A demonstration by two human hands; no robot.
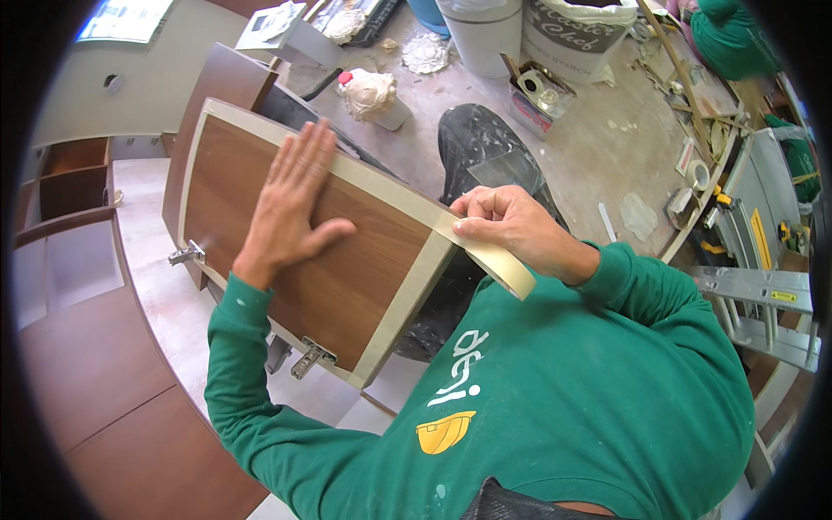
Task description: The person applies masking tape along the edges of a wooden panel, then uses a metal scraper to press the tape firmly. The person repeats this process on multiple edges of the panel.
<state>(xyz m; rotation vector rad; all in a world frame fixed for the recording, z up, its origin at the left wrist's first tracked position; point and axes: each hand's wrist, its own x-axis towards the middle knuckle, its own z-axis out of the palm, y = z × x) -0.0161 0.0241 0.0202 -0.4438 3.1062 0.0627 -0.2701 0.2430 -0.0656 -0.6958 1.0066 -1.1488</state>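
Observation:
A brown wood-grain cabinet door (373, 260) lies tilted in front of me, with pale masking tape (399, 299) along its edges. Two metal hinges (314, 357) stick out from its near left side. My left hand (295, 195) is open, fingers stretched out together and thumb apart, lying on the door across its far taped edge. At the door's right corner, my right hand (507, 221) pinches the tape between thumb and fingers. From under this hand hangs a curved cream roll of masking tape (510, 270), partly hidden by the fingers.
Brown cabinets (95, 347) stand at the left. Beyond the door are a plaster-crusted container (381, 100), a white bucket (485, 35), a large printed sack (576, 39) and a small box (539, 100). An aluminium ladder (754, 290) is at the right. Another person's green sleeve (732, 39) shows top right.

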